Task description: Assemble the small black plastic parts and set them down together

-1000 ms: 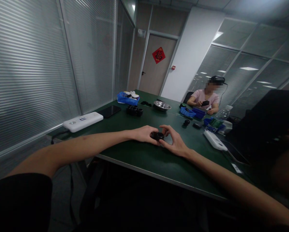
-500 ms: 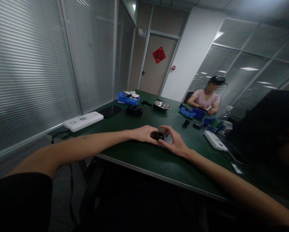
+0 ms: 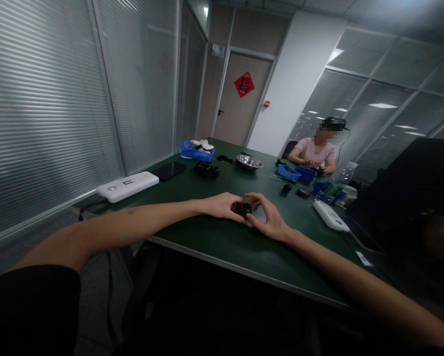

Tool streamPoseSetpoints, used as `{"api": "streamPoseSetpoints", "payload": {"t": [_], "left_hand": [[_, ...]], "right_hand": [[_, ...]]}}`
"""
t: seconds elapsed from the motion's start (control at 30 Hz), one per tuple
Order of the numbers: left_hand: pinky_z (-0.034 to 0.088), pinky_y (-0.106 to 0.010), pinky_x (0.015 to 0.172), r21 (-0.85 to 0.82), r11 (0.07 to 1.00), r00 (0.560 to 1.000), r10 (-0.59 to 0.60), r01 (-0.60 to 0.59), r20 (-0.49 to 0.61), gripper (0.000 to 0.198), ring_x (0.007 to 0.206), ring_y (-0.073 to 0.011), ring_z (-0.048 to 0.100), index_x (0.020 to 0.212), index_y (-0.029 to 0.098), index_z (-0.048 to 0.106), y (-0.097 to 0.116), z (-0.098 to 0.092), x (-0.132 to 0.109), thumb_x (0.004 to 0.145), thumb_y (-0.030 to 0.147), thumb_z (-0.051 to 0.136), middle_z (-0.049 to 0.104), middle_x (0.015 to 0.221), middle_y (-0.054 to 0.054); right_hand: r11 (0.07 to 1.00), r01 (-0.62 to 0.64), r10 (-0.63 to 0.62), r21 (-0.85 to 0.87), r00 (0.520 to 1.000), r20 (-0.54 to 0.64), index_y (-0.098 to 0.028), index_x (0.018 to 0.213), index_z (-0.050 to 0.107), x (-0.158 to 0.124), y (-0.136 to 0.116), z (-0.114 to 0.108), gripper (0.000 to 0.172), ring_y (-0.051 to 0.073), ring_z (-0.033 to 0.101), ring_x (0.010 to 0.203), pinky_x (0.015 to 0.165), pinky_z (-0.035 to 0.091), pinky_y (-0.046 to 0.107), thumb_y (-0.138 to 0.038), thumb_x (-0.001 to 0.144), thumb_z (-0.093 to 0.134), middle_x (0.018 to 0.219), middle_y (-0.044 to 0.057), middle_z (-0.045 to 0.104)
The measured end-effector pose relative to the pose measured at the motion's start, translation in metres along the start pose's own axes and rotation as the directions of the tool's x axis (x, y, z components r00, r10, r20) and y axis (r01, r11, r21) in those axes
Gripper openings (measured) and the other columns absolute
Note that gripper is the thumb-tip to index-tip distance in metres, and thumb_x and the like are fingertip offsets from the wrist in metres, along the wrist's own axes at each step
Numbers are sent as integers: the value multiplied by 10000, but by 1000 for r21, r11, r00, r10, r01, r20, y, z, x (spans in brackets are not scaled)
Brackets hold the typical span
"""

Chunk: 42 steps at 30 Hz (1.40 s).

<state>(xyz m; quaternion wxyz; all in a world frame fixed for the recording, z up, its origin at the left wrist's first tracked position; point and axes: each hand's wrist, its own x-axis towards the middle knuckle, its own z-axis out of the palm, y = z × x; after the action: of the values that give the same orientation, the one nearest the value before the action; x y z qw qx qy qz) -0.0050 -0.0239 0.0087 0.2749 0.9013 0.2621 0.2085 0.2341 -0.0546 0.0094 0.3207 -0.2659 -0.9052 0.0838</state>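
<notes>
My left hand (image 3: 223, 205) reaches in from the left, low over the green table (image 3: 222, 247), its fingers closed on a small glossy black part with a round top (image 3: 246, 208). From the other side, my right hand (image 3: 270, 217) curls its thumb and fingers around that part. The right thumb lies against the part's near edge, and the index fingertip bends over its far side. I cannot make out exactly what the part is. A pale patch (image 3: 259, 215) shows beneath the right palm.
At left lie a white power bank (image 3: 128, 186) and a dark phone (image 3: 170, 170). Beyond my hands are several black round parts (image 3: 207, 169), a blue basket (image 3: 197, 151), a metal bowl (image 3: 249, 162) and a blue tray (image 3: 288, 172). A person (image 3: 318, 151) sits across; a bottle (image 3: 342, 180) stands right.
The black part has shifted or turned slightly between my fingers, and the right thumb has moved a little. My arms stay in place. The person across has moved their hands.
</notes>
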Motion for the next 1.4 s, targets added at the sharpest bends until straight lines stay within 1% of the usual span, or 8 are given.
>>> {"api": "streamPoseSetpoints", "payload": {"t": [0.13, 0.3, 0.5, 0.7, 0.9, 1.1, 1.27, 1.4], "left_hand": [[398, -279, 693, -12, 1000, 1000, 4, -4, -7, 537, 819, -185, 626, 1031, 163, 664, 1, 0, -1, 786, 634, 742, 667, 928, -38], [376, -271, 665, 9, 1000, 1000, 12, -12, -5, 518, 799, -176, 612, 1022, 159, 653, -3, 1, 0, 801, 622, 730, 660, 924, -38], [402, -273, 689, -17, 1000, 1000, -7, 7, -13, 510, 812, -181, 625, 1006, 157, 657, -3, 2, 1, 778, 600, 761, 663, 906, -30], [372, -268, 666, 6, 1000, 1000, 11, -11, -9, 510, 796, -174, 605, 1007, 161, 647, -1, 1, 0, 793, 614, 739, 645, 901, -28], [386, -269, 674, 0, 1000, 1000, 1, -1, -7, 527, 811, -181, 615, 1008, 159, 646, 0, 0, -1, 792, 630, 738, 656, 918, -36], [396, -271, 688, 4, 1000, 1000, 18, -18, 0, 532, 839, -186, 628, 1057, 158, 658, 0, -1, -1, 810, 624, 723, 676, 964, -45], [409, -276, 687, 2, 1000, 1000, 0, 0, -9, 550, 826, -189, 632, 1062, 152, 668, -1, 0, 0, 792, 626, 743, 678, 948, -46], [401, -269, 679, 4, 1000, 1000, 14, -14, -7, 536, 826, -186, 633, 1055, 148, 662, -1, 1, 0, 807, 618, 732, 677, 943, -46]], "right_hand": [[1000, 27, -27, 2, 1000, -3, -243, 1433, 442, 0, 1, 0, 514, 275, 614, 1024, 888, 546, 463, -394, 972, 611, 1158, 104, 625], [999, -36, 35, -25, 999, -17, -245, 1425, 452, 0, 2, 1, 566, 260, 622, 954, 822, 550, 433, -411, 934, 678, 1080, 81, 630], [999, 34, -34, 3, 999, -1, -238, 1436, 438, 0, 1, 1, 517, 265, 621, 1006, 878, 550, 446, -359, 964, 611, 1146, 101, 636], [999, -24, 23, -31, 999, -35, -248, 1435, 442, 0, 3, 2, 566, 259, 621, 956, 844, 550, 441, -394, 937, 668, 1079, 81, 627], [1000, 13, -13, 17, 1000, 11, -242, 1471, 409, -1, 3, 0, 536, 269, 611, 1041, 907, 531, 457, -363, 984, 597, 1168, 102, 630], [999, -41, 41, -21, 999, -10, -243, 1455, 428, -1, 3, 2, 605, 264, 624, 976, 852, 546, 440, -400, 929, 683, 1114, 88, 630], [1000, 17, -17, 1, 1000, 21, -234, 1474, 404, -1, 4, 1, 576, 263, 609, 1020, 893, 534, 443, -322, 949, 624, 1168, 100, 621], [1000, 10, -10, -15, 1000, -4, -233, 1457, 419, 0, 4, 1, 577, 258, 601, 981, 842, 532, 426, -341, 938, 647, 1112, 90, 611]]}}
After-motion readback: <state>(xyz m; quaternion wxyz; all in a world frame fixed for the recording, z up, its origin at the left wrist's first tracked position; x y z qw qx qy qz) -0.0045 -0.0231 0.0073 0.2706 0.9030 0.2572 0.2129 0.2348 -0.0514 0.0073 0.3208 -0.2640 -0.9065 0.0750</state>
